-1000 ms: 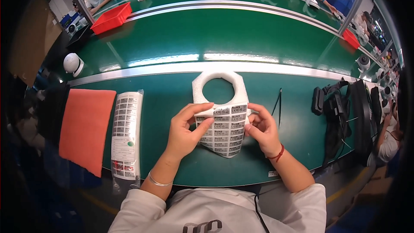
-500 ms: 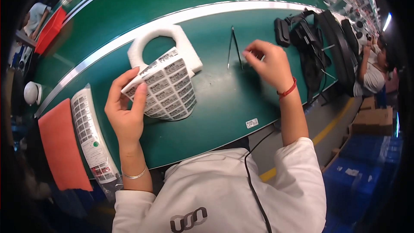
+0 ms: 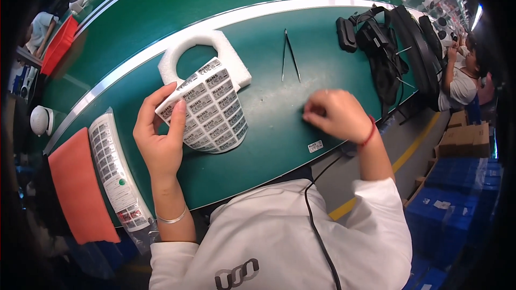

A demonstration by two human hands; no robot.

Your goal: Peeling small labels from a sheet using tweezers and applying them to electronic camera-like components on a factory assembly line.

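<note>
Curved white sheet of grey rectangular labels [image 3: 214, 111]: bending smoothly, overlapping a grainy white foam block with a round hole [image 3: 235, 60].
Left hand [image 3: 160, 126]: pinching the sheet's upper-left edge between thumb and fingers.
Right hand [image 3: 342, 117]: curling inward above the smooth green surface [image 3: 269, 129]; cannot tell whether it is pinching anything.

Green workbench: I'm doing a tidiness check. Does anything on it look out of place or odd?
A single label lies alone near the front edge of the workbench, which looks odd against the neat rows on the label sheet in the left hand. Whether it is stuck down, I cannot tell. No spill shows.
</note>
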